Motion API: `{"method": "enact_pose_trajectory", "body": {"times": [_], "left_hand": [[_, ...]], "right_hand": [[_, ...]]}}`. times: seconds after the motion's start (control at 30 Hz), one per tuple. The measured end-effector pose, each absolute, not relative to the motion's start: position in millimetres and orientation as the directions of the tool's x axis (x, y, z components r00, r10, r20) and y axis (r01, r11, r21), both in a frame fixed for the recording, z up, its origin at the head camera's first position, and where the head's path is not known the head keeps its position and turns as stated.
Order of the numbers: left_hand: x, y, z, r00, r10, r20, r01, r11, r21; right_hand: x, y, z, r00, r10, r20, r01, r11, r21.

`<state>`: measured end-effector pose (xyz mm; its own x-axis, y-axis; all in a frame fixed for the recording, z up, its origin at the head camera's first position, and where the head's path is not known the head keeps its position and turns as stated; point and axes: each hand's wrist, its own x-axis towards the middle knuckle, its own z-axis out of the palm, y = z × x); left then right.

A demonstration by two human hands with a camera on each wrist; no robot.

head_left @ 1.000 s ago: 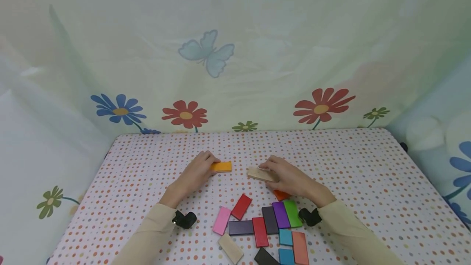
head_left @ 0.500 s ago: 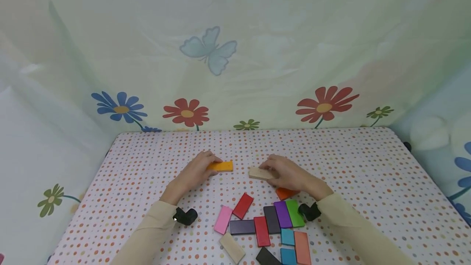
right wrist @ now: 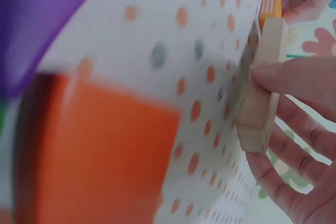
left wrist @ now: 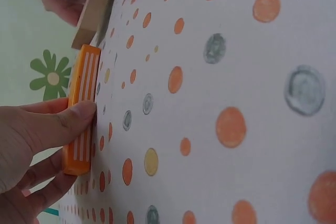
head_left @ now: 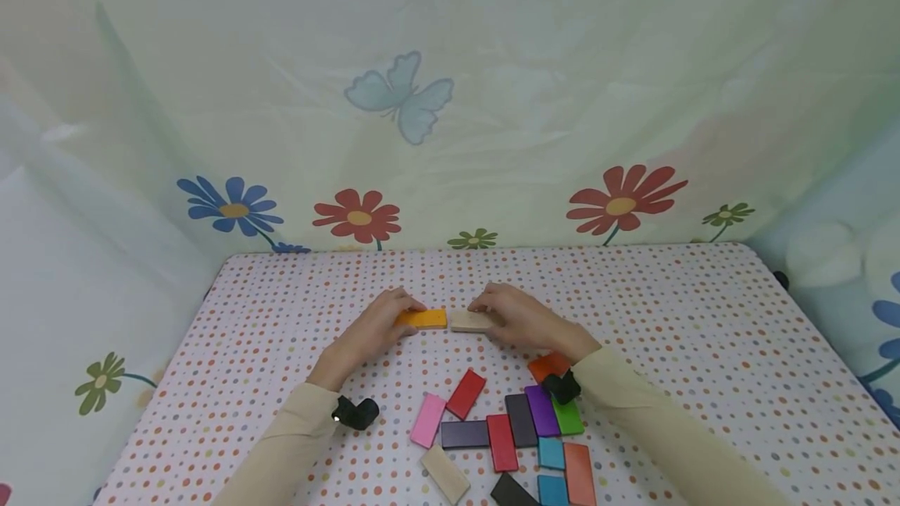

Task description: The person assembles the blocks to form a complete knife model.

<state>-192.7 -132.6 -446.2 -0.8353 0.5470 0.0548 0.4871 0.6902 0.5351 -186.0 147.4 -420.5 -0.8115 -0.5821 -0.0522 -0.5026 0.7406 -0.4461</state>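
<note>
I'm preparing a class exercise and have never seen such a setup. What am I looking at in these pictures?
There is no machine here: a person works with two bare hands. The wide picture comes from a camera worn on the head; the other two come from the wrist cameras, each watching its own hand. On the dotted table lie loose, flat blocks: red, pink, purple, green, blue, orange, salmon, dark and one pale. Beyond them, the left hand grips a yellow block, and the right hand grips a second pale block, nearly end to end with it.
</note>
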Motion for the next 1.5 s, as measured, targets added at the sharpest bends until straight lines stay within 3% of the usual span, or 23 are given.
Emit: {"method": "enact_pose_trajectory", "body": {"times": [0.47,0.93,1.03,1.23,1.5], "left_hand": [[-192.8,-133.4,-444.3,-0.832,0.551,0.057,0.493,0.689,0.531],[-191.5,-132.9,-445.8,-0.851,0.521,0.059,0.47,0.708,0.526],[-191.2,-132.0,-446.0,-0.854,0.519,0.049,0.463,0.713,0.527],[-190.5,-133.3,-446.3,-0.856,0.515,0.042,0.463,0.728,0.506],[-189.7,-136.4,-446.1,-0.851,0.521,0.066,0.48,0.721,0.5]], "right_hand": [[-191.0,138.4,-428.2,-0.807,-0.591,-0.016,-0.539,0.747,-0.39],[-189.4,132.8,-428.7,-0.818,-0.575,0.001,-0.524,0.745,-0.413],[-182.0,130.8,-422.0,-0.813,-0.582,0.022,-0.525,0.716,-0.46],[-158.6,124.5,-402.8,-0.712,-0.702,0.013,-0.589,0.586,-0.556],[-129.3,123.3,-402.0,-0.553,-0.824,-0.121,-0.658,0.521,-0.543]]}}
